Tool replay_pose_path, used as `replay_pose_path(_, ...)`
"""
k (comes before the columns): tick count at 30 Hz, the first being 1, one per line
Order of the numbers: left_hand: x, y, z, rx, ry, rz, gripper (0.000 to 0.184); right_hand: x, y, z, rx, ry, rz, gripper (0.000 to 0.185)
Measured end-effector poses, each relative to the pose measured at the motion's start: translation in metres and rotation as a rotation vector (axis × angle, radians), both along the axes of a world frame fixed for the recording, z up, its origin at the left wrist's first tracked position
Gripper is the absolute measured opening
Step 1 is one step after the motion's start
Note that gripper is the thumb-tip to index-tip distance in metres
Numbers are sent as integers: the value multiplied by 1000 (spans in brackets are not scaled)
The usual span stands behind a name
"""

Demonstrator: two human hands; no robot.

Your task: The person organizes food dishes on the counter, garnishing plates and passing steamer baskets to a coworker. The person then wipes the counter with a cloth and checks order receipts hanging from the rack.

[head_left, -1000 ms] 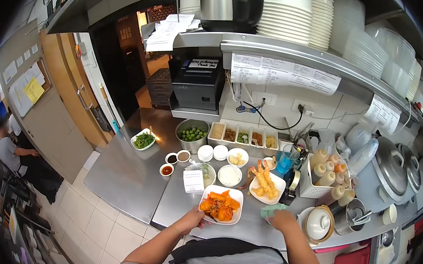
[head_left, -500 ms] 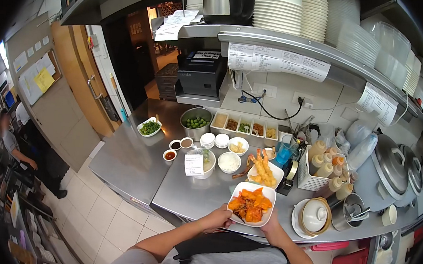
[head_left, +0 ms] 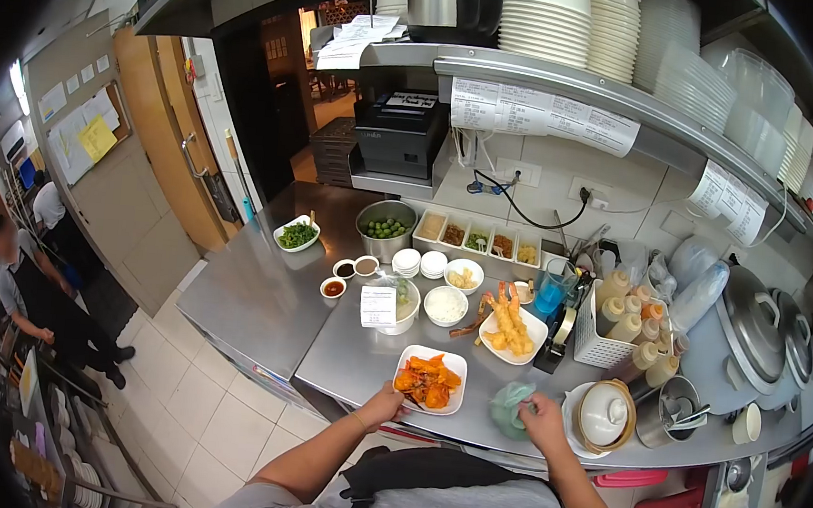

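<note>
My left hand (head_left: 383, 407) is closed on the near left rim of a square white dish (head_left: 458, 399), which sits at the counter's front edge. Orange-red sauced pieces of food (head_left: 427, 381) fill the dish. To the right, my right hand (head_left: 542, 420) pinches a crumpled pale green cloth (head_left: 512, 408) on the steel top. Behind the cloth, a white plate (head_left: 531, 348) carries fried tempura shrimp (head_left: 510, 327). A white bowl of rice (head_left: 445, 306) stands left of that plate. Further left is a white container (head_left: 402, 322) with a paper slip against it.
A lidded clay pot (head_left: 601, 413) sits right of my hand. Behind it are a basket of squeeze bottles (head_left: 622, 336) and a black tape dispenser (head_left: 555, 340). A steel pot of green limes (head_left: 386, 230) and sauce cups (head_left: 333, 287) stand at the back left. Two people stand far left.
The dish of orange food has moved left and down to the counter. My right hand has left it and moved right onto the green cloth, which is now in plain view.
</note>
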State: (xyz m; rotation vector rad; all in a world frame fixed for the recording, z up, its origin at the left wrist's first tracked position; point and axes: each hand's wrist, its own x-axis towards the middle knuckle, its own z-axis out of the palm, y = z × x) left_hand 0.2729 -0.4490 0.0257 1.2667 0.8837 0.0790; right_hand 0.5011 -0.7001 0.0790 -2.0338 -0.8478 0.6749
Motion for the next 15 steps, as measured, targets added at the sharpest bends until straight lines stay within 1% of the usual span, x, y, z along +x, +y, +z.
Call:
replay_pose_path(3, -7, 22, -24, 22, -81, -180, 30, 0, 6, 13, -5, -354, -17, 18)
replay_pose_path(4, -8, 24, -16, 48, -67, -209, 29, 2, 7, 3, 6, -445, 2, 18)
replay_pose_path(6, -9, 31, 0, 96, -39, -266, 27, 6, 12, -35, 23, -626, 39, 18)
replay_pose_path(9, -8, 59, -10, 910, 189, -239, 26, -6, 23, -62, -55, -588, -135, 18)
replay_pose_path(10, -4, 61, 13, 871, 109, -232, 29, -9, 24, -68, -17, -658, -181, 18)
replay_pose_path(12, 4, 52, 110, 789, -42, -219, 41, -19, 26, -77, 58, -789, -273, 17)
replay_pose_path(14, 7, 36, 191, 513, -420, -270, 68, -22, 28, -78, 40, -807, -281, 18)
replay_pose_path(15, 6, 28, 226, 459, -646, -393, 76, -22, 30, -78, 31, -813, -283, 18)
